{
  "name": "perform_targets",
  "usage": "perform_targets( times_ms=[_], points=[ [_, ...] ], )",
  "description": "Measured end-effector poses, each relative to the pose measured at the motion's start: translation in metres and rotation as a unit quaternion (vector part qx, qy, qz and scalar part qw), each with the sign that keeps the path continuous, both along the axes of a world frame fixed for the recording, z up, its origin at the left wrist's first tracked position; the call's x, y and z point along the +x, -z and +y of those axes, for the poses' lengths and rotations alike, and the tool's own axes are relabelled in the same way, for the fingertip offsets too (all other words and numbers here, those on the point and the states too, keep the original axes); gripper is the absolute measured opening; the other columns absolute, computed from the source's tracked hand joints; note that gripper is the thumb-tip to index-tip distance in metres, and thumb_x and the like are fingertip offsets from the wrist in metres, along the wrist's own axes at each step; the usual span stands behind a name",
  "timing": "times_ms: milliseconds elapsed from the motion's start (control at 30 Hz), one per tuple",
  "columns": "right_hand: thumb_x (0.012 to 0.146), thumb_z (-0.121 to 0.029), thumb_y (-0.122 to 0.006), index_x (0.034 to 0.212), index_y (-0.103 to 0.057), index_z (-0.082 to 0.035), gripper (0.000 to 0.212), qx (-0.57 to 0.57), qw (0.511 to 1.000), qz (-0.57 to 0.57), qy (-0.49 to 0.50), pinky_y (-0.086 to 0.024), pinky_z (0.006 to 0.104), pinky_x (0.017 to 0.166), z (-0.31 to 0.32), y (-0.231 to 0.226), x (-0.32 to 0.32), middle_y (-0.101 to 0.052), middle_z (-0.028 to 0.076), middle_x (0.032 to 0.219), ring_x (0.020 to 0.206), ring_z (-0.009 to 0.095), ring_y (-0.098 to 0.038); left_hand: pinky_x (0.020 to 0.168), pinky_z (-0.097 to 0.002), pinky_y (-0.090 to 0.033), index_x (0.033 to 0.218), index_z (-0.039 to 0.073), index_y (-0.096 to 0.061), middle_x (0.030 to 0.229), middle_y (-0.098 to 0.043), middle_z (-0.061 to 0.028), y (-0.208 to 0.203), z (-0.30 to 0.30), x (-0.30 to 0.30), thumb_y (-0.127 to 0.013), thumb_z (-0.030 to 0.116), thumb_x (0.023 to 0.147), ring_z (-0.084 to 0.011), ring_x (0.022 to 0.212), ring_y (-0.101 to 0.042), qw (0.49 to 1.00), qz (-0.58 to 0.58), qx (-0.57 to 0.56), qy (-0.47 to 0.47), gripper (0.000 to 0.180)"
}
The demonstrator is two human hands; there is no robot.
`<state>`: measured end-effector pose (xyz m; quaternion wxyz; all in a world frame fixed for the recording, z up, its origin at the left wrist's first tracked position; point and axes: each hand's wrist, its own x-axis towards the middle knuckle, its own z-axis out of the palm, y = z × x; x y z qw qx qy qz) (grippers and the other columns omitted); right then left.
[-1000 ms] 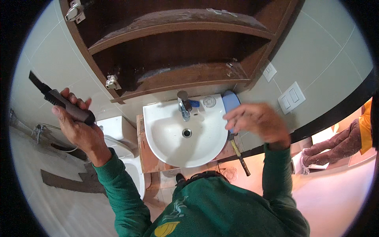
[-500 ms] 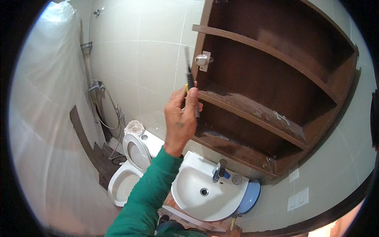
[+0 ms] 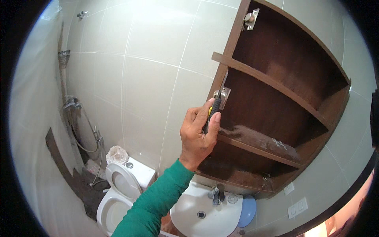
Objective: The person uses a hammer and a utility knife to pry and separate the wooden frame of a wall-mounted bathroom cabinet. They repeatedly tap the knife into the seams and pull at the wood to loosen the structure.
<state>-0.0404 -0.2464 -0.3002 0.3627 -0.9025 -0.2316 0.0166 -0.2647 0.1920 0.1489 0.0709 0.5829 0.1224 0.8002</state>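
Observation:
My left hand (image 3: 200, 132), in a green sleeve, is raised before the wall cabinet and closed around a utility knife (image 3: 214, 109) with a black and yellow handle. Its thin blade points up along the cabinet's left side panel. It passes in front of a metal hinge (image 3: 225, 96) fixed to that panel; whether it touches the wood I cannot tell. The brown wooden cabinet (image 3: 272, 83) has open shelves and no door on it. A second hinge (image 3: 251, 19) sits higher on the same panel. My right hand is out of view.
Below the cabinet is a white sink (image 3: 185, 213) with a faucet (image 3: 216, 195). A blue basin (image 3: 247, 212) stands at its right. To the left are a toilet (image 3: 122, 179) with its lid up, a shower hose (image 3: 92, 148) and plastic sheeting (image 3: 33, 130). Wall switches (image 3: 297, 208) are at right.
My left hand has moved right with the knife, bringing the blade to the cabinet's side panel by the hinge. The view has shifted up. My right hand, at the lower edge before, has left view.

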Motion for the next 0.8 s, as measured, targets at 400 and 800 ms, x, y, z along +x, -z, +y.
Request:
perform_targets(
  times_ms=[400,800],
  points=[
    [0.106,-0.041,-0.062,0.159,-0.045,-0.009,0.065,0.262,0.964,0.038,-0.008,-0.058,0.0434,0.077,0.024,0.015,0.01,-0.067,0.02,0.133,0.097,0.03,-0.069,0.071,-0.0358,-0.054,0.132,-0.001,-0.072,0.096,-0.068,-0.014,-0.02,0.013,0.012,-0.072,0.013,0.099,-0.0238,0.088,-0.064,0.997,-0.032,-0.02,0.074,0.035],
    [0.103,-0.03,-0.063,0.148,-0.051,-0.004,0.054,0.258,0.962,0.078,0.049,-0.057,0.0383,0.08,0.024,0.044,0.062,-0.061,0.012,0.112,0.097,0.026,-0.06,0.069,-0.0368,-0.052,0.131,0.001,-0.072,0.094,-0.064,-0.0134,-0.025,0.011,0.018,-0.073,0.018,0.1,-0.0234,0.085,-0.061,0.997,-0.032,-0.039,0.058,0.036]
  ],
)
